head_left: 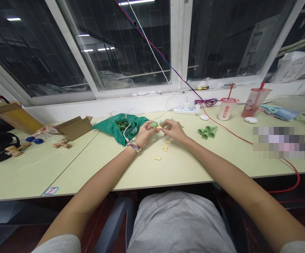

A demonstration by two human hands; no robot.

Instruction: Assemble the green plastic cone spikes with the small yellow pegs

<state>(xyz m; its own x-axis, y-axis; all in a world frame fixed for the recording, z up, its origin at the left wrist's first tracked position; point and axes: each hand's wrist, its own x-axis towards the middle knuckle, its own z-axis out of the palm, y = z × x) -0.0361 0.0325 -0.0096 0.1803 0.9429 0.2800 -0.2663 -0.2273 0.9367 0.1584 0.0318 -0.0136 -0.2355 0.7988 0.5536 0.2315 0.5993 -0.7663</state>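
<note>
Over the table, my left hand (145,134) pinches a small green cone-shaped piece (154,124). My right hand (173,129) meets it from the other side, fingertips closed on a small yellow peg (159,128) that is against or very near the green piece. Fingers partly hide both parts, so I cannot tell whether they are joined. Below the hands lie a few more yellow pegs (158,159). Several green cones (207,132) rest in a group to the right. Left of my left hand is a green plastic bag (115,126) with green pieces inside.
Cardboard (74,129), wooden toy parts (62,143) and blue balls (38,141) occupy the left. A power strip (185,110) stands along the back. Two drink cups (227,109) are at the back right, and a red cable (228,130) crosses the table's right side.
</note>
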